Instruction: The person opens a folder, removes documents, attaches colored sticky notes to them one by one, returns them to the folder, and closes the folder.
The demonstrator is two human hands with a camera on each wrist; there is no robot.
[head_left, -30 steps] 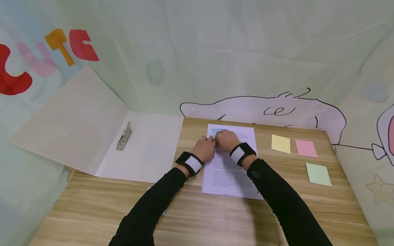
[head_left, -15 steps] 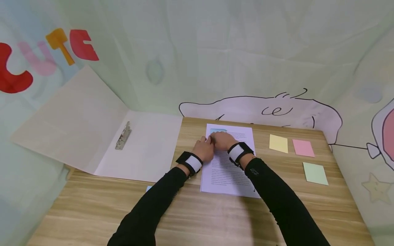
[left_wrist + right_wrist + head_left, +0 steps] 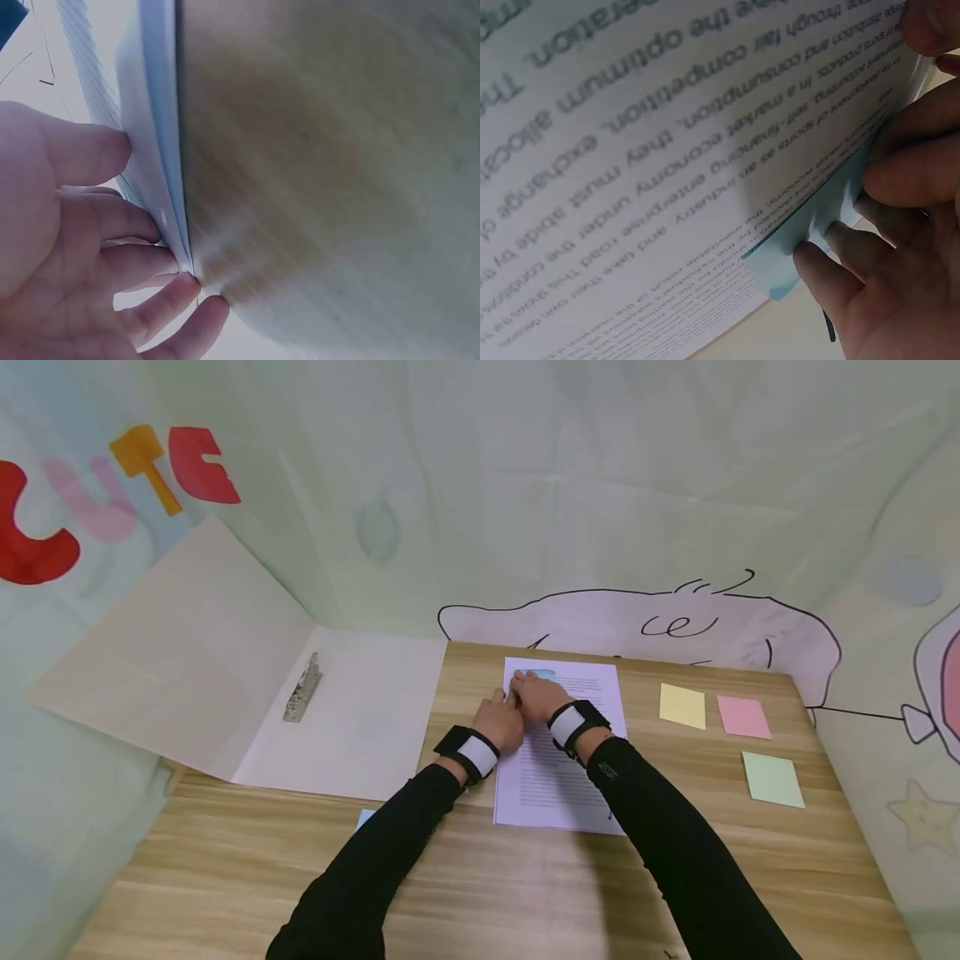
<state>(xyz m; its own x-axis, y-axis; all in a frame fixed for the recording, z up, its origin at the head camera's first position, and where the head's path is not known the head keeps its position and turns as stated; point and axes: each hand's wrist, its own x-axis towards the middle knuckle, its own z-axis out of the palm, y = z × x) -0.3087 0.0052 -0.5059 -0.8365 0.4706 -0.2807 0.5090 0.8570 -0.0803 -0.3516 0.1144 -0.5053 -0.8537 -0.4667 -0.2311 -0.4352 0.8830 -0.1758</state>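
A stack of printed paper [image 3: 558,785] lies on the wooden table. Near its upper left corner is a light blue sticky note [image 3: 780,259], partly hidden under my right hand [image 3: 540,697]. The right wrist view has several fingertips of that hand pressing on the note along the page's edge. My left hand [image 3: 501,723] rests at the stack's left edge, right beside the right hand. In the left wrist view, its thumb and fingertips [image 3: 184,289] touch the edges of the sheets, its fingers slightly bent.
An open white folder [image 3: 360,718] with a metal clip [image 3: 303,687] stands left, its cover leaning on the wall. Yellow [image 3: 682,706], pink [image 3: 743,717] and green [image 3: 773,779] sticky notes lie right. Another blue note [image 3: 365,817] peeks out beside the left sleeve.
My right hand has slid a little left over the blue note, so more of the note's right end shows. The left hand stays at the stack's edge.
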